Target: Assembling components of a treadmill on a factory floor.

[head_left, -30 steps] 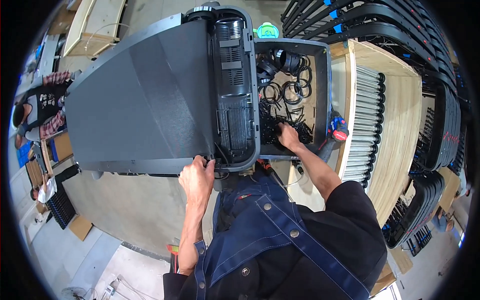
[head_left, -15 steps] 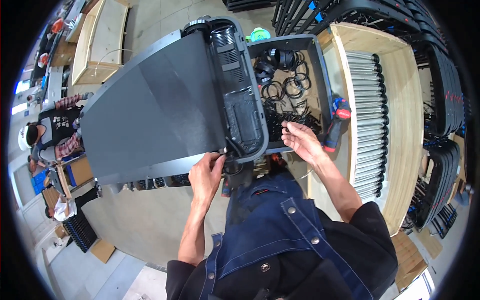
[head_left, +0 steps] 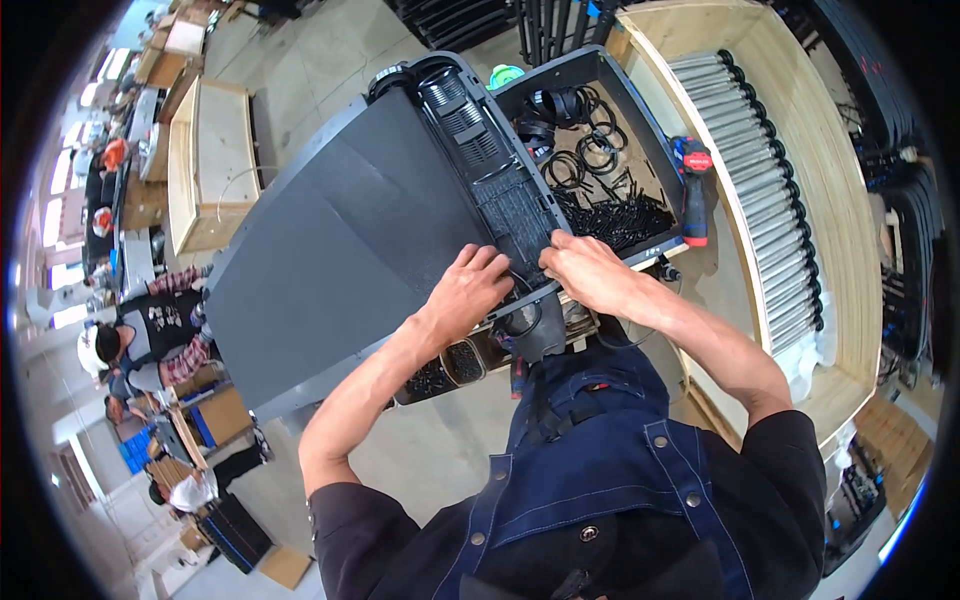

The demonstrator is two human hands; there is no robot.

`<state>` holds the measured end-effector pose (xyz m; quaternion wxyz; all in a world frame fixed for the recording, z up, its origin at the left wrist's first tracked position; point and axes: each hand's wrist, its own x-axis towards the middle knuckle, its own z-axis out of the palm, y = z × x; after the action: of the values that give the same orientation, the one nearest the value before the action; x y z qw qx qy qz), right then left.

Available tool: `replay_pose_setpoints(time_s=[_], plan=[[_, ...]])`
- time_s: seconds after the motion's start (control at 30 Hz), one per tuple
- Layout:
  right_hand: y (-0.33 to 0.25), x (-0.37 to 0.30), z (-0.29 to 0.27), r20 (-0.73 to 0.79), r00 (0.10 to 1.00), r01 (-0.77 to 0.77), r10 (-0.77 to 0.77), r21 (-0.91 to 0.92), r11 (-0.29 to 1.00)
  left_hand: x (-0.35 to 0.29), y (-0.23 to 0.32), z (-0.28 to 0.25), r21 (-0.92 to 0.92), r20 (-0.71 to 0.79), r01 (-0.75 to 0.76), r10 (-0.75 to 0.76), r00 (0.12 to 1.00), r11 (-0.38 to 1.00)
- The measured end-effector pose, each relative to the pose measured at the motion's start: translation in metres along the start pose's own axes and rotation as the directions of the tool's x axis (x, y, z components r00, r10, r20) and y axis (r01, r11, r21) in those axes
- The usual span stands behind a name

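The belted machine [head_left: 340, 205] is positioned ahead of the torso, left of the parts tray [head_left: 650, 145], with its open end compartment [head_left: 515, 215] located beside the tray. The left hand [head_left: 468, 290] is placed at the near end of the compartment beside the belt edge, and the right hand [head_left: 588, 270] is placed at the compartment's right rim; the fingers of both are bent and narrowly spaced, but whether a part is gripped cannot be told. Black screws [head_left: 625, 215] and black rings [head_left: 598, 152] are contained in the tray, beside which a red-and-blue power driver [head_left: 694, 190] is laid.
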<state>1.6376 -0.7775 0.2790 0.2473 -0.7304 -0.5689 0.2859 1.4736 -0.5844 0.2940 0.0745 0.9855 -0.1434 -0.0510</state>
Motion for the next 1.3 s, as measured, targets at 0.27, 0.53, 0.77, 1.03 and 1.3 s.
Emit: replay_pose_setpoints(time_s=[0.27, 0.53, 0.77, 1.03, 1.3], plan=[[0.000, 0.014, 0.025, 0.025, 1.000, -0.016, 0.016, -0.010, 1.000, 0.019, -0.030, 0.001, -0.028, 0.201, -0.247, 0.248, 0.948, 0.969], [-0.013, 0.014, 0.042, -0.007, 1.000, -0.020, 0.020, 0.058, 0.998, 0.032, -0.047, -0.002, -0.343, 0.374, -0.186, 0.316, 0.872, 0.921], [-0.023, 0.006, 0.054, -0.101, 0.995, -0.010, 0.013, 0.027, 1.000, 0.048, -0.054, -0.003, -0.358, 0.584, -0.118, 0.321, 0.746, 0.926], [-0.026, -0.011, 0.047, -0.047, 0.998, -0.029, 0.030, 0.021, 0.999, 0.072, -0.046, -0.011, -0.353, 0.698, -0.049, 0.297, 0.652, 0.934], [0.056, -0.069, 0.025, -0.710, 0.601, -0.122, 0.367, 0.373, 0.920, 0.049, -0.051, -0.001, -0.327, 0.608, -0.060, 0.258, 0.751, 0.943]])
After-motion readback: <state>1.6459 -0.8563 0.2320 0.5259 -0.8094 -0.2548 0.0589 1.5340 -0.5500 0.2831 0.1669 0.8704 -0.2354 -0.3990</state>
